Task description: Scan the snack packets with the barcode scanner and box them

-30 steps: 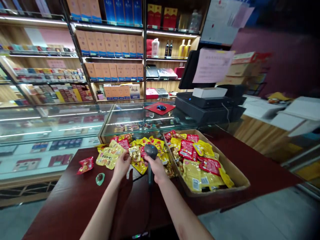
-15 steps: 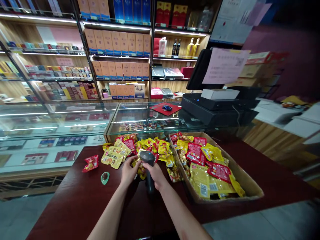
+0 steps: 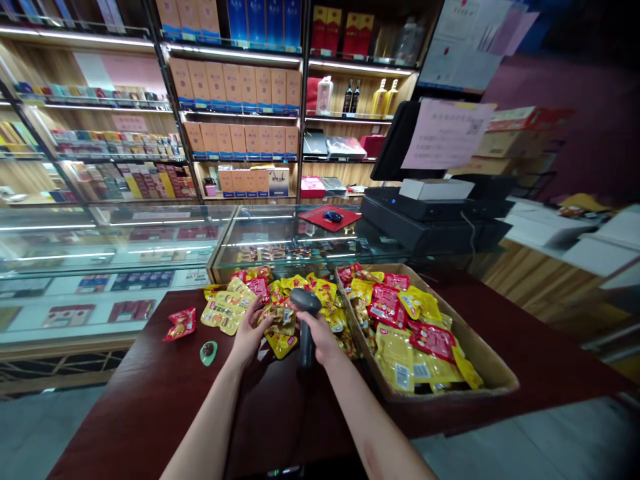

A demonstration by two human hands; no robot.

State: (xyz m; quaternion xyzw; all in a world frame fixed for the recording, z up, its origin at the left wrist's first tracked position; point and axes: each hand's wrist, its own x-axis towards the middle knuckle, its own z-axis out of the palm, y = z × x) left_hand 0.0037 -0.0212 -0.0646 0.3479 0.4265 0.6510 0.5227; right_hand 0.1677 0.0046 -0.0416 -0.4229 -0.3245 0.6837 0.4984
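My right hand (image 3: 324, 339) is closed round a dark grey barcode scanner (image 3: 306, 301), its head tilted up and its handle pointing down. Left of the scanner, a small gold-brown snack packet (image 3: 280, 319) shows a white barcode patch. My left hand (image 3: 249, 337) has that packet's left end between thumb and fingers. Under the packet lies a yellow snack packet (image 3: 281, 344). Behind both hands spreads a heap of red and yellow snack packets (image 3: 300, 285), with larger pale-yellow packets (image 3: 225, 313) at its left.
At the right stands an open cardboard box (image 3: 495, 380) of snack packets on the dark red table (image 3: 150, 400). A red packet (image 3: 180, 324) and a small green dish-like item (image 3: 208, 353) lie at the left. Beyond are a glass counter (image 3: 280, 230), a mouse (image 3: 333, 217) and a monitor (image 3: 397, 143).
The scanner has moved right and slightly up with my right hand. My left hand has shifted left, and the gold-brown packet with its barcode now shows between the hands.
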